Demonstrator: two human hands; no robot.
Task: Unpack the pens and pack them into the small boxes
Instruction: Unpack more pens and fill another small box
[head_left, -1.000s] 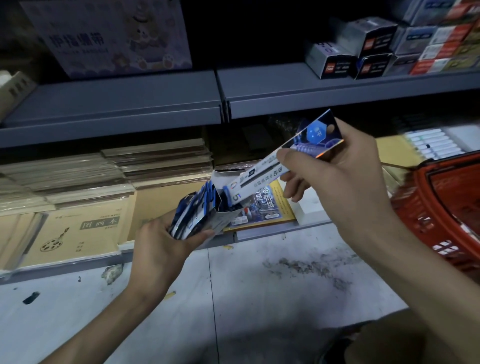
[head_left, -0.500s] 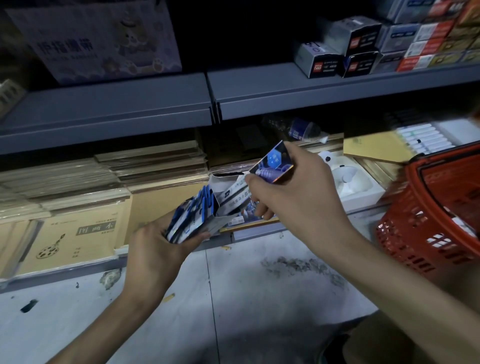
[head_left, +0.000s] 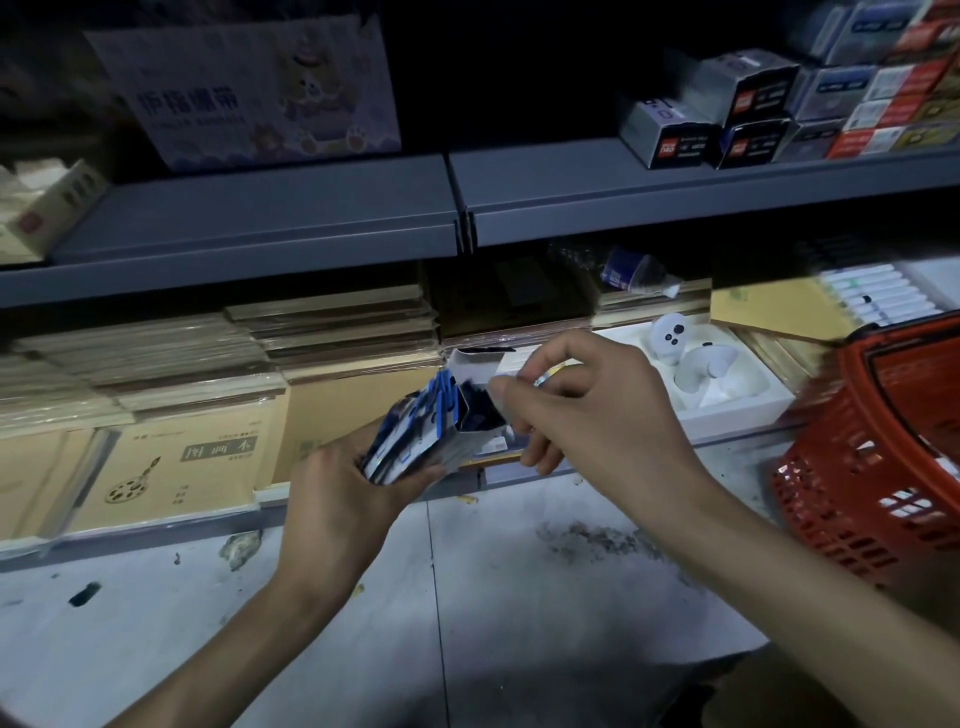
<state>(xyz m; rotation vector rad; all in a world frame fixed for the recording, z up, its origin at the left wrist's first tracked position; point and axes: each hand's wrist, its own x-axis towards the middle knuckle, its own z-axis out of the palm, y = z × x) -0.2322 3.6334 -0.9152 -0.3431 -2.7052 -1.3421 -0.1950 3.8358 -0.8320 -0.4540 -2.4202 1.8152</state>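
My left hand (head_left: 337, 499) grips a small open box (head_left: 467, 415) together with a fanned stack of blue and white pen packs (head_left: 410, 436), held tilted above the floor in front of the lowest shelf. My right hand (head_left: 587, 405) is at the box's open mouth, thumb and forefinger pinching the top end of a blue and white pen pack (head_left: 543, 378) that is almost wholly inside the box. The box's white flap (head_left: 475, 361) stands open behind my fingers.
A red shopping basket (head_left: 852, 467) stands at the right. Sketchbooks (head_left: 176, 467) and paper stacks fill the lowest shelf, with a white moulded tray (head_left: 727, 410) beside them. Small boxed goods (head_left: 748, 109) sit on the grey upper shelf (head_left: 675, 202). Grey floor lies below.
My right hand has moved down and left, pushing the pen pack from high above the box into its mouth. The left hand has kept its hold.
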